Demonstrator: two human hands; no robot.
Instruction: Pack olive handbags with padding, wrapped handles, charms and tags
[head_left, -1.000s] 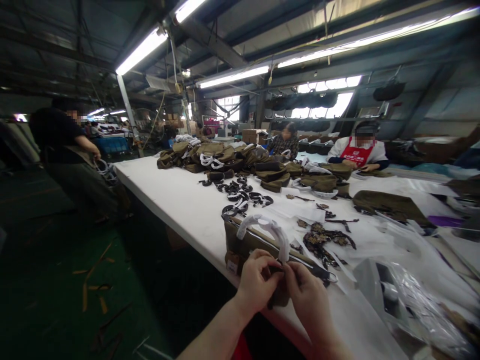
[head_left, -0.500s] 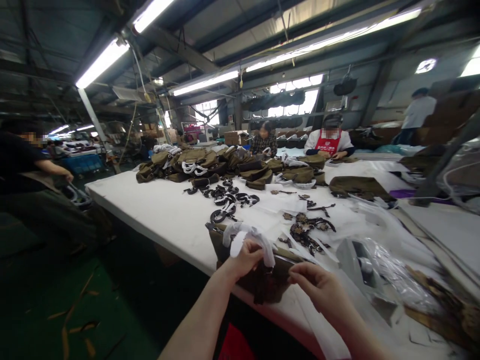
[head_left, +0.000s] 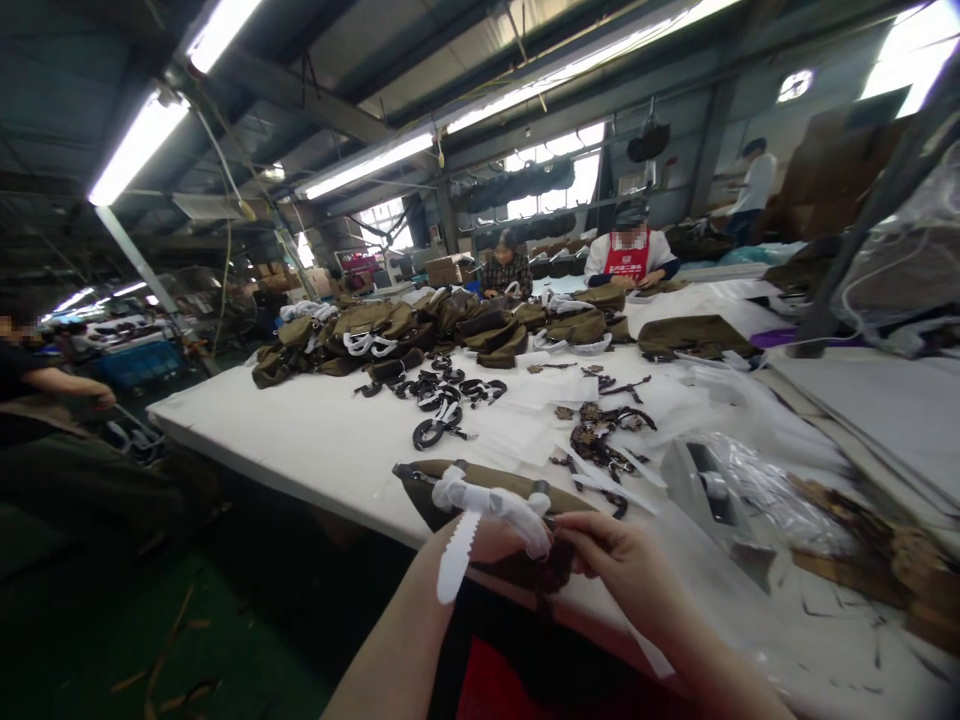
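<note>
On the white counter [head_left: 285, 430], a heap of olive bags [head_left: 382, 320] is piled at twelve o'clock from the single olive bag [head_left: 495, 477] worked at the near edge; its inside cannot be seen. At three o'clock, a pale round object [head_left: 718, 488] is held in a grey box [head_left: 679, 485]. The left hand [head_left: 491, 540] is mostly masked, its grip untellable; the bag is narrowly pinched by the right hand [head_left: 615, 548]. The handle [head_left: 499, 502] is already wrapped; one white strip [head_left: 454, 570] is left dangling, seemingly unfinished.
</note>
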